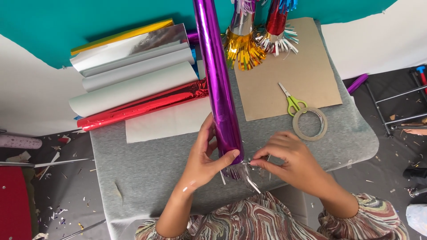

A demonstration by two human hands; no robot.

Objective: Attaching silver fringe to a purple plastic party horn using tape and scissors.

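Head view: left hand [202, 155] wrapped around lower end of purple foil tube [217, 75], thumb across its front. Tube stands tilted over grey table [147, 173]. Right hand [291, 160] pinches silver fringe strip [249, 171] at tube's base, fingertips together. Green-handled scissors [291, 100] and tape ring [310, 123] lie near, by cardboard sheet [307, 66]. Foil rolls [133, 75] left.

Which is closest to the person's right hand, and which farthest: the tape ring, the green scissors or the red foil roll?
From the right hand:
1. Tape ring, just beyond it on the grey table.
2. Green scissors, farther up on the cardboard.
3. Red foil roll, far left.
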